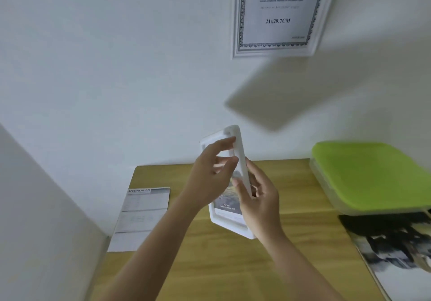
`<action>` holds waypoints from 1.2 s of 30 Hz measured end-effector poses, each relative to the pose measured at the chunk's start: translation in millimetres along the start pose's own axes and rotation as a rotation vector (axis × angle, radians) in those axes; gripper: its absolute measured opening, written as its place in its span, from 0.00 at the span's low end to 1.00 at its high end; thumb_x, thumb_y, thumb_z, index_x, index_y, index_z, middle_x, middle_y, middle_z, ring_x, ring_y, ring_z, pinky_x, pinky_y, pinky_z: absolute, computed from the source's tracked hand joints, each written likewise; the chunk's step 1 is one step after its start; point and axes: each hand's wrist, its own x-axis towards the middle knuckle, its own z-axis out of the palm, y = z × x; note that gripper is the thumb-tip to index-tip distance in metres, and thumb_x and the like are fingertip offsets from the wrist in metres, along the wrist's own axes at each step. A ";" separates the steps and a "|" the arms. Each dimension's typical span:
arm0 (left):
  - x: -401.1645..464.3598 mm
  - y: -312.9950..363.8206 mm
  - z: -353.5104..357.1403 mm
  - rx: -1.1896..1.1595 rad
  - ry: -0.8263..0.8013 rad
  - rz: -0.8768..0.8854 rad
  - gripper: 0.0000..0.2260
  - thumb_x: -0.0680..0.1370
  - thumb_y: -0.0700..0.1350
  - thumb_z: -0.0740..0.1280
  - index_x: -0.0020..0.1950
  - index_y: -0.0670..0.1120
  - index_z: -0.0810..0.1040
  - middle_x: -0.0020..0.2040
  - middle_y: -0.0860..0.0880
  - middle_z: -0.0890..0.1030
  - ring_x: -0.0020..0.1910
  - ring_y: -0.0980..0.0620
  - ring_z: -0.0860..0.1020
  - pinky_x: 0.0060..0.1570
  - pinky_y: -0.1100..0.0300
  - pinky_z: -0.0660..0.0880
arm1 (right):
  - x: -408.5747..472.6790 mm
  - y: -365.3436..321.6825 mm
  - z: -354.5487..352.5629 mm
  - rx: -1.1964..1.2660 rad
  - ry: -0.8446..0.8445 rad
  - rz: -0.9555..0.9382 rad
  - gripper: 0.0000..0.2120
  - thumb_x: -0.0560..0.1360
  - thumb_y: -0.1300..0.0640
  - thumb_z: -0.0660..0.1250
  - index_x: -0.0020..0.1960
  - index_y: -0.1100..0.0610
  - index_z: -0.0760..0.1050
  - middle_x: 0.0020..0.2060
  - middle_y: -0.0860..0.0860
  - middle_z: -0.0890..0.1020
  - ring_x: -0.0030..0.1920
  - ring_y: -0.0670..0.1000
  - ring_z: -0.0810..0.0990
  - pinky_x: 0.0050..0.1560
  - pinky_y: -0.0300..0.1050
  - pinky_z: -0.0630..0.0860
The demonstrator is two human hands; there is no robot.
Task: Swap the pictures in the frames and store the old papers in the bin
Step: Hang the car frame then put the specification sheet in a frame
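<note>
Gripping small white frame [229, 221] w/ picture inside, both hands.

The single head-worn camera looks forward and down, close over the wooden table [291, 184], apparently facing the white wall [116, 67] behind its far edge.

1. Small frame [229, 184] held above the counter [233, 265] between left grip [210, 179] and right grip [258, 198];
2. Paper sheet [142, 216] left of the grips, on the counter;
3. Bin [370, 177] right; wall frame [277, 13] above, behind.
</note>
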 end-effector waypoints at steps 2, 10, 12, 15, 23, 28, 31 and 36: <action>-4.5 -0.9 -2.9 0.009 0.036 0.002 0.17 0.78 0.44 0.65 0.65 0.58 0.71 0.60 0.60 0.75 0.48 0.59 0.79 0.37 0.73 0.73 | -7.7 -1.2 3.0 -0.031 -0.054 -0.014 0.21 0.74 0.62 0.69 0.65 0.49 0.72 0.52 0.39 0.82 0.52 0.39 0.80 0.49 0.32 0.74; -12.1 -3.5 -18.2 0.029 0.143 0.054 0.16 0.73 0.45 0.71 0.57 0.61 0.75 0.54 0.59 0.78 0.39 0.60 0.80 0.42 0.70 0.74 | -25.9 -1.0 12.9 -0.061 -0.195 -0.096 0.28 0.72 0.54 0.68 0.70 0.55 0.68 0.60 0.49 0.76 0.63 0.47 0.74 0.57 0.36 0.73; -12.5 -2.3 -21.4 0.036 0.158 0.047 0.16 0.72 0.43 0.72 0.54 0.61 0.76 0.51 0.61 0.78 0.37 0.60 0.80 0.41 0.71 0.73 | -27.7 -3.8 11.8 -0.050 -0.237 -0.075 0.27 0.73 0.54 0.68 0.70 0.53 0.68 0.60 0.48 0.75 0.63 0.46 0.74 0.58 0.34 0.71; -12.8 -3.4 -28.2 0.076 0.170 0.010 0.15 0.70 0.40 0.72 0.52 0.58 0.79 0.48 0.60 0.79 0.32 0.60 0.78 0.37 0.71 0.74 | -29.6 -1.4 7.9 -0.041 -0.258 -0.015 0.24 0.73 0.50 0.67 0.68 0.46 0.69 0.60 0.39 0.75 0.63 0.43 0.74 0.58 0.36 0.72; -20.9 -22.4 -65.5 0.133 0.230 0.008 0.13 0.72 0.38 0.69 0.53 0.54 0.79 0.47 0.53 0.82 0.34 0.54 0.83 0.35 0.58 0.80 | -33.1 34.0 -5.3 -0.113 -0.143 0.167 0.23 0.75 0.54 0.68 0.65 0.36 0.66 0.64 0.44 0.74 0.63 0.43 0.73 0.65 0.50 0.71; -25.7 -35.3 -80.0 -0.150 0.254 -0.040 0.14 0.75 0.30 0.64 0.56 0.45 0.77 0.44 0.46 0.83 0.34 0.54 0.82 0.30 0.62 0.78 | -31.2 42.3 -4.1 -0.012 -0.150 0.258 0.29 0.74 0.52 0.68 0.68 0.34 0.59 0.67 0.40 0.69 0.61 0.32 0.71 0.58 0.32 0.72; -26.9 -49.2 -77.3 -0.231 0.286 -0.081 0.15 0.75 0.30 0.61 0.57 0.45 0.77 0.43 0.45 0.83 0.33 0.56 0.80 0.30 0.65 0.74 | -33.2 46.7 -0.4 0.000 -0.130 0.242 0.27 0.74 0.48 0.69 0.68 0.37 0.62 0.59 0.40 0.76 0.54 0.38 0.77 0.48 0.32 0.74; -37.4 -82.0 -58.8 -0.158 0.219 -0.090 0.20 0.72 0.37 0.62 0.61 0.53 0.74 0.55 0.50 0.82 0.41 0.49 0.80 0.40 0.49 0.78 | -42.5 56.9 -2.7 -0.039 0.077 0.221 0.25 0.77 0.63 0.65 0.71 0.49 0.66 0.53 0.54 0.78 0.39 0.40 0.77 0.34 0.31 0.72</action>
